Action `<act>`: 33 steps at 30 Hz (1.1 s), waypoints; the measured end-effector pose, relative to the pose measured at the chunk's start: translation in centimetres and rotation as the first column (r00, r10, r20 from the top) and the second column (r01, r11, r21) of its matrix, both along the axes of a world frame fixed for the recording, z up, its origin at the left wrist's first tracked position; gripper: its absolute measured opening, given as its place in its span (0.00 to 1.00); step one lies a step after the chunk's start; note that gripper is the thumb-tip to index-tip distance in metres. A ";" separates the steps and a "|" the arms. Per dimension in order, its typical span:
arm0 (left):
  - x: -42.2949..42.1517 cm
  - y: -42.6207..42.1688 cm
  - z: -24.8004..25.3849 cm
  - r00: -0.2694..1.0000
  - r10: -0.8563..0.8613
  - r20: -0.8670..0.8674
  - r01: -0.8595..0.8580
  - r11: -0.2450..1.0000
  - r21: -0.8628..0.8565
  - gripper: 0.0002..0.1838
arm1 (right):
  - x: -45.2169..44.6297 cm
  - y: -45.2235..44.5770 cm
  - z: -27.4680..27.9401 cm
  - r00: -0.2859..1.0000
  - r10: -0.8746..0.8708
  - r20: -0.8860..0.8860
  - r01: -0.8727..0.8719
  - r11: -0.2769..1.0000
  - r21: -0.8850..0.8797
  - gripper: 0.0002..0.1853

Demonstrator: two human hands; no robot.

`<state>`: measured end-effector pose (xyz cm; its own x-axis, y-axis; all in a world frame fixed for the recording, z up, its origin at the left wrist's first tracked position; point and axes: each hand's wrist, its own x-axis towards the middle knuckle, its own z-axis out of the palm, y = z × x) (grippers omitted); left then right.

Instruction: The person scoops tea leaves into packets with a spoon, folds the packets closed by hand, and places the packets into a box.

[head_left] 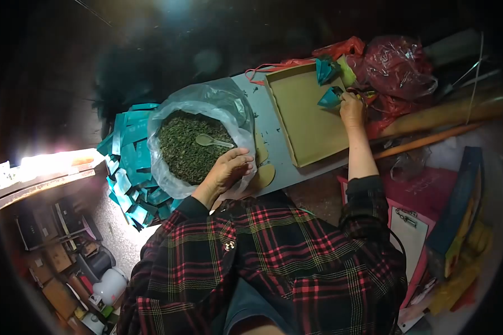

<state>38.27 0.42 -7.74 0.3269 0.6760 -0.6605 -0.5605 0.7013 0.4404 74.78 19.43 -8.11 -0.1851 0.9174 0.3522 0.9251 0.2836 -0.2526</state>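
My left hand (229, 167) rests at the near right rim of a clear plastic bag (245, 109), its fingers loosely stretched and holding nothing I can see. Dried green leaves (187, 148) fill the bag, and a pale plastic spoon (208, 140) lies on top of them. Over the right side of a shallow cardboard tray (304, 125), my right hand (352, 109) is closed on a small teal packet (331, 97). Just beyond it, a second teal packet (326, 71) sits at the tray's far right corner.
Many teal packets (134, 137) are heaped left of the bag. Red plastic bags (399, 67) crowd the tray's far right, with a wooden pole (447, 117) alongside. A bright lamp (50, 167) shines at left. A clipboard (407, 234) lies at lower right.
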 end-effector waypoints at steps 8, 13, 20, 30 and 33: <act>1.3 1.3 0.9 0.994 0.035 -0.101 -0.040 0.998 -0.041 0.20 | 3.6 7.5 -5.3 0.997 0.046 0.068 -0.048 0.999 0.024 0.04; 2.0 1.9 1.2 0.990 0.041 -0.137 -0.049 0.997 -0.058 0.21 | 4.2 10.1 -6.6 0.981 0.155 0.113 -0.155 0.988 -0.016 0.05; 2.6 2.4 0.8 0.995 0.015 -0.099 -0.020 0.999 -0.047 0.21 | 3.5 9.6 -6.2 0.987 0.111 0.120 -0.123 0.987 0.099 0.06; 2.9 2.7 1.4 0.991 -0.022 -0.134 0.016 0.999 -0.044 0.20 | 2.1 7.4 -6.6 0.970 -0.057 -0.234 0.066 0.997 0.029 0.31; 2.8 2.3 1.3 0.991 -0.026 -0.132 0.020 0.999 -0.047 0.20 | 1.7 7.9 -7.2 0.962 -0.110 -0.250 0.107 0.994 -0.028 0.34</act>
